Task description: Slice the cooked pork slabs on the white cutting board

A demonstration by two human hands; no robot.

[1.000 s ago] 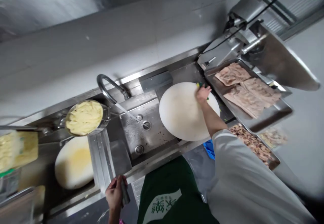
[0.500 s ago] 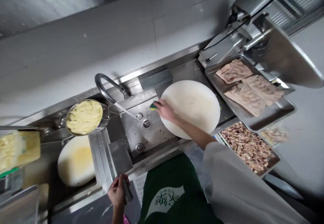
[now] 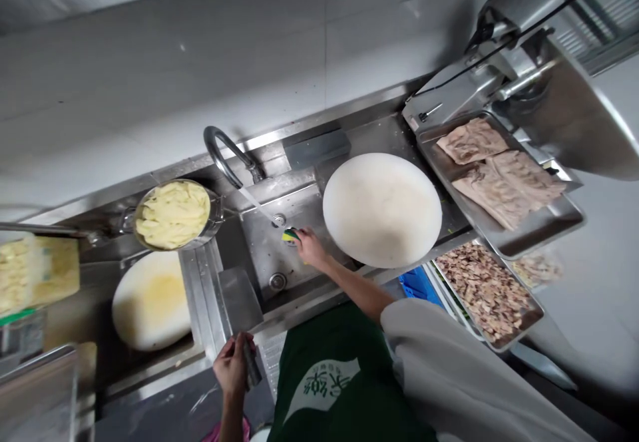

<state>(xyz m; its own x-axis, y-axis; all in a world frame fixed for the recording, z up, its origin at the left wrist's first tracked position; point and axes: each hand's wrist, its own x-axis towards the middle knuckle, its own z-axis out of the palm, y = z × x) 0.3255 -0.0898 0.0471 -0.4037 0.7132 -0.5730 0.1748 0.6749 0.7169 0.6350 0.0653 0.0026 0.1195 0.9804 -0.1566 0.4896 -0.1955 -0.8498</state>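
Note:
My left hand (image 3: 232, 365) is closed around the dark handle of a cleaver (image 3: 239, 301), whose broad grey blade lies over the sink's near left edge. In my right hand (image 3: 310, 249) is a green and yellow sponge (image 3: 289, 234), held under the falling water. The stream runs from a curved faucet (image 3: 219, 152) into the steel sink (image 3: 309, 206). Just right of my right hand, a large round white cutting board (image 3: 383, 209) rests across the sink and counter.
On the left are a strainer bowl of pale yellow slices (image 3: 174, 214), another round board (image 3: 154, 302) and a tub (image 3: 54, 275). To the right, a metal tray (image 3: 549, 235) holds pale meat slabs; below it sits a tray of chopped meat (image 3: 489, 289). A slicing machine (image 3: 584, 102) stands behind.
My right hand has moved left with the sponge, from the cutting board's edge into the water stream. My left hand still grips the cleaver. The view has shifted slightly.

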